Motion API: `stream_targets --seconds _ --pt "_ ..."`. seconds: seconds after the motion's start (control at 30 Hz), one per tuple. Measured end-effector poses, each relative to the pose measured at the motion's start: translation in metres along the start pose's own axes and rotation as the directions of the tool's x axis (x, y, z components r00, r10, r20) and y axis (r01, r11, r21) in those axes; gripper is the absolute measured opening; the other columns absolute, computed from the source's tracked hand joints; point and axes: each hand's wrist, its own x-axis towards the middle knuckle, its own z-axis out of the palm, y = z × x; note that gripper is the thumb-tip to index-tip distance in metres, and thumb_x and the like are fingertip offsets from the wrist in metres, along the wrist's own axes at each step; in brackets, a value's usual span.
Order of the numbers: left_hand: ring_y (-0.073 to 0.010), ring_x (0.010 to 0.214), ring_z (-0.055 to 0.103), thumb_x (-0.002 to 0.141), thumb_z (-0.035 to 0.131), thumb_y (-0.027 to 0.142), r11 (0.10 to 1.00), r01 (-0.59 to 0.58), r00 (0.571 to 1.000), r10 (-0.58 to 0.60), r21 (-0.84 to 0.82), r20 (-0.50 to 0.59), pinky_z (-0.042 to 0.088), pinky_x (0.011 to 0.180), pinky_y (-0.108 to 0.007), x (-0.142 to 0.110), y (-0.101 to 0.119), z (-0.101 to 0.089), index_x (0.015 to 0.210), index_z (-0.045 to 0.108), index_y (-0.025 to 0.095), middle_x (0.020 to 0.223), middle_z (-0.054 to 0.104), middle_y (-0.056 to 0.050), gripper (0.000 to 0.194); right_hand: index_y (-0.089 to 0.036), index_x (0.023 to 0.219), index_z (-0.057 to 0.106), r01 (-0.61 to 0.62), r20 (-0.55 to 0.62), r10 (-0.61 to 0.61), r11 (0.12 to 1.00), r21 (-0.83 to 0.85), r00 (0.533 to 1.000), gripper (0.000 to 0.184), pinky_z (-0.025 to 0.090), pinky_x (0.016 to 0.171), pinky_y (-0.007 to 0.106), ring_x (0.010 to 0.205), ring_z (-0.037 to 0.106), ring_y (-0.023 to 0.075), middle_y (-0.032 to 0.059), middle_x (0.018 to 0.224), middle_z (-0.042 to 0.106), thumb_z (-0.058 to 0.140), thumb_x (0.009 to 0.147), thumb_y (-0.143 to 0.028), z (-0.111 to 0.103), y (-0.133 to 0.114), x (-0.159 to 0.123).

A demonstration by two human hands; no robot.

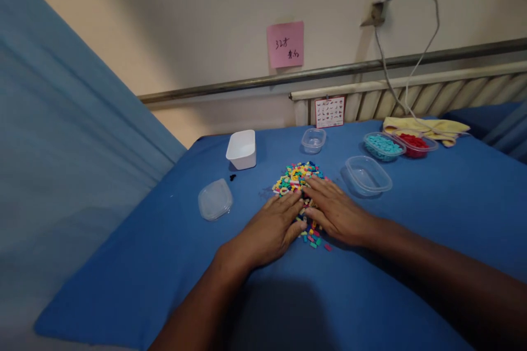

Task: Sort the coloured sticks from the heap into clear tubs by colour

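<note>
The left hand [274, 226] and right hand [340, 211] lie palm down, fingers together and flat, on a heap of small multicoloured pieces [297, 174] at the middle of the blue-covered surface [395, 263]; neither is closed around anything that shows. The pieces look like plastic, though they are too small to be sure. Some spill out between the wrists. Behind the heap stands a small clear plastic tub [313, 141], with a white rectangular container [241, 150] to its left. An empty clear tray [368, 176] sits to the right, nearer than the tubs of turquoise pieces [383, 145] and red pieces [413, 141].
</note>
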Motion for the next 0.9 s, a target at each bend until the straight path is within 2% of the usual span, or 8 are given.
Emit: stream_targets --seconds 0.1,0.27,0.43,0.57,0.7,0.83,0.9 --pt "-0.0285 0.167 0.025 0.116 0.038 0.056 1.0 0.025 0.999 -0.026 -0.003 -0.034 0.025 0.137 -0.054 -0.003 -0.002 -0.001 0.17 0.04 0.02 0.178 0.029 -0.012 0.065 -0.015 0.167 0.047 0.0 0.074 0.004 0.999 -0.052 0.997 0.068 0.031 0.132 0.066 0.163 0.035 0.0376 0.0218 0.173 0.041 0.044 0.114 -0.058 -0.009 0.001 -0.009" --pt "-0.0236 0.161 0.039 0.115 0.046 0.044 0.994 -0.086 0.996 0.085 -0.069 -0.024 0.035 0.134 -0.045 -0.012 0.009 -0.008 0.166 0.048 0.024 0.172 0.043 -0.009 0.054 -0.015 0.172 0.036 0.089 0.193 -0.078 0.995 -0.048 0.978 0.077 0.033 0.133 0.062 0.165 0.033 0.0366 0.0191 0.177 0.035 0.049 0.112 -0.061 -0.017 -0.006 -0.043" --pt "-0.0229 0.156 0.048 0.114 0.05 0.033 0.983 -0.159 0.987 0.16 -0.088 0.008 0.04 0.131 -0.042 -0.019 0.021 -0.022 0.155 0.061 0.022 0.164 0.055 -0.01 0.044 -0.019 0.175 0.031 0.079 0.191 -0.064 0.994 -0.07 0.979 0.08 0.03 0.134 0.062 0.167 0.026 0.0368 0.0157 0.18 0.026 0.051 0.111 -0.062 -0.018 -0.01 -0.066" --pt "-0.0231 0.148 0.057 0.114 0.048 0.03 0.968 -0.187 0.981 0.194 -0.168 0.027 0.048 0.125 -0.043 -0.02 0.02 -0.032 0.138 0.074 0.027 0.145 0.071 -0.006 0.036 -0.022 0.177 0.023 0.114 0.242 -0.107 0.993 -0.015 0.964 0.086 0.026 0.136 0.059 0.168 0.023 0.0355 0.0142 0.181 0.023 0.052 0.109 -0.067 -0.021 -0.013 -0.068" --pt "-0.0245 0.138 0.066 0.114 0.05 0.032 0.958 -0.161 0.984 0.175 -0.238 0.036 0.054 0.118 -0.044 -0.021 0.011 -0.037 0.128 0.079 0.029 0.132 0.078 -0.005 0.032 -0.024 0.177 0.021 0.15 0.287 -0.159 0.987 0.053 0.945 0.088 0.021 0.138 0.056 0.169 0.021 0.0331 0.0127 0.182 0.019 0.052 0.108 -0.07 -0.025 -0.021 -0.061" --pt "-0.0235 0.126 0.071 0.112 0.055 0.03 0.973 -0.165 0.985 0.154 -0.161 -0.076 0.058 0.108 -0.039 -0.019 0.001 -0.03 0.125 0.08 0.025 0.133 0.076 -0.008 0.028 -0.023 0.176 0.026 0.202 0.296 -0.223 0.974 0.1 0.929 0.087 0.015 0.139 0.053 0.169 0.021 0.0309 0.012 0.181 0.022 0.053 0.107 -0.07 -0.023 -0.029 -0.054" --pt "-0.0225 0.112 0.073 0.111 0.056 0.028 0.984 -0.152 0.983 0.14 -0.097 -0.122 0.06 0.096 -0.037 -0.014 -0.003 -0.023 0.123 0.08 0.024 0.124 0.076 -0.009 0.026 -0.022 0.175 0.028 0.189 0.265 -0.205 0.978 0.084 0.942 0.088 0.017 0.139 0.054 0.168 0.022 0.0325 0.013 0.18 0.024 0.054 0.107 -0.07 -0.021 -0.026 -0.052"
